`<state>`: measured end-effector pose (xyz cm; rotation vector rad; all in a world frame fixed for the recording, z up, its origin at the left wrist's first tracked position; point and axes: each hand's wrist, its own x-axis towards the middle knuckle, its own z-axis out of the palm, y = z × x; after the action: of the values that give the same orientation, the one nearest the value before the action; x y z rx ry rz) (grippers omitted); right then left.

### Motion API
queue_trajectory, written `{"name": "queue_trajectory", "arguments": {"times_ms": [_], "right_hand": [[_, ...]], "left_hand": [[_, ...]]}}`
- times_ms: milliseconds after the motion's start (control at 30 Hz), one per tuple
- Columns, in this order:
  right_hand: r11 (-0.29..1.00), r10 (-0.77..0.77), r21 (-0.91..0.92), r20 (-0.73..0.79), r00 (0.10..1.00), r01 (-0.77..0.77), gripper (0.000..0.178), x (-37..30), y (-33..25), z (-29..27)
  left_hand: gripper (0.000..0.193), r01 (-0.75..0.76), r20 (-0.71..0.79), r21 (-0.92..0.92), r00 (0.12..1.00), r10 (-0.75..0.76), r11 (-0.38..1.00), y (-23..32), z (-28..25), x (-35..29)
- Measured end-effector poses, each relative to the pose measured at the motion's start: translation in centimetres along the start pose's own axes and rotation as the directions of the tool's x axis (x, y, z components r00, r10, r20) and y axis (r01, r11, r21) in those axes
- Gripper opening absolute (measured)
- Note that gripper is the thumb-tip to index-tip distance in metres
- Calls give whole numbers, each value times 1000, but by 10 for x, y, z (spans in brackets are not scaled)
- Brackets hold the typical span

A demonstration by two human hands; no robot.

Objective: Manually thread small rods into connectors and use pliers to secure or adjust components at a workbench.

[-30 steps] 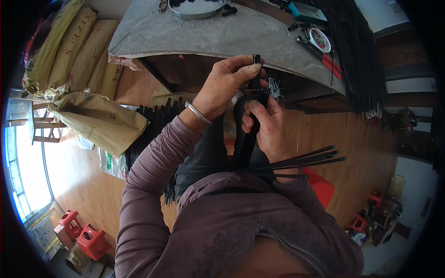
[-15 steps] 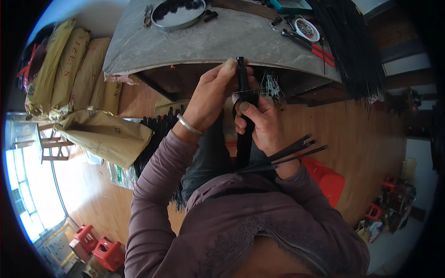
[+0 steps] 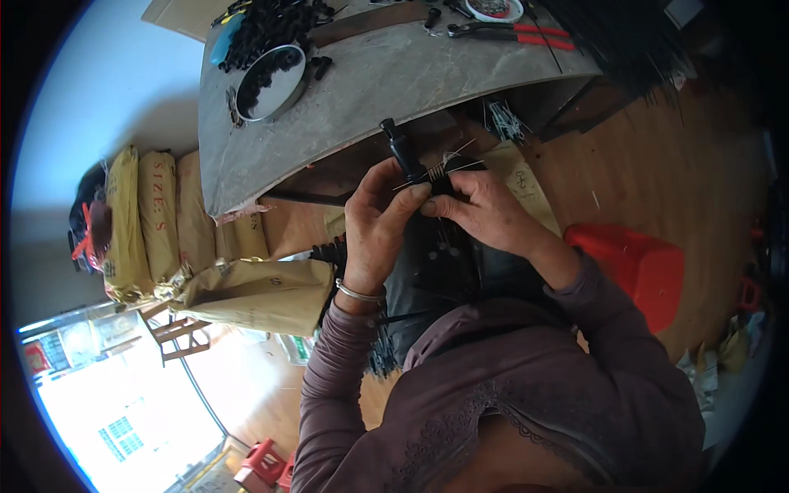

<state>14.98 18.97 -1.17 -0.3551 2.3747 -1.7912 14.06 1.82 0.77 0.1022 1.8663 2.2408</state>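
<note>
Left grip: my left hand [image 3: 380, 226] pinches a black rod-shaped piece [image 3: 403, 152] between thumb and fingertips, just below the near edge of the grey surface [image 3: 394, 82].
Right grip: my right hand [image 3: 485, 214] is clenched on a thin bundle of pale wires [image 3: 444, 167] that crosses the black piece, fingertips touching those of my left hand.
Where the thing is: the black piece stands nearly upright, its top end overlapping the near edge of the surface, held over my lap.
Edges and room: the near edge of the surface runs just above my hands; open wooden floor lies to my right, with a red stool [image 3: 633, 263] close by my right elbow. To my left, yellow sacks [image 3: 164, 222] are stacked against the wall, well apart from my hands.
On the surface: a round metal tin [image 3: 267, 82] of black parts sits near the left corner; red-handled pliers [image 3: 509, 33] lie toward the far edge.
Change: my hands are now lower and nearer my chest than half a second ago, and the view has swung so the tin shows farther left.
Hard to make out: what the dark mass in my lap is; the lower end of the black piece is hidden by my fingers.
</note>
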Motion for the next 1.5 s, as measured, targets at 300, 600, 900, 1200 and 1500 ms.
{"name": "queue_trajectory", "arguments": {"times_ms": [300, 600, 900, 1200, 1500], "right_hand": [[877, 136, 431, 198, 971, -211, 27, 9, 33, -12], [545, 100, 719, 454, 885, -431, 42, 11, 55, -11], [526, 86, 838, 117, 989, -145, 33, -5, 22, 5], [444, 82, 889, 88, 993, -116, 24, -8, 19, 12], [521, 188, 849, -19, 982, -84, 21, -11, 13, 7]], "left_hand": [[33, -17, -26, -81, 1000, 15, 997, -12, 12, 0], [33, -13, 141, -273, 989, 54, 962, -29, 13, 9], [38, -18, 230, -132, 972, 48, 991, -36, -9, 28], [37, -10, 453, 96, 891, -35, 995, -7, -19, 50], [74, -153, 303, -398, 909, 287, 905, 45, 46, -46]]}}
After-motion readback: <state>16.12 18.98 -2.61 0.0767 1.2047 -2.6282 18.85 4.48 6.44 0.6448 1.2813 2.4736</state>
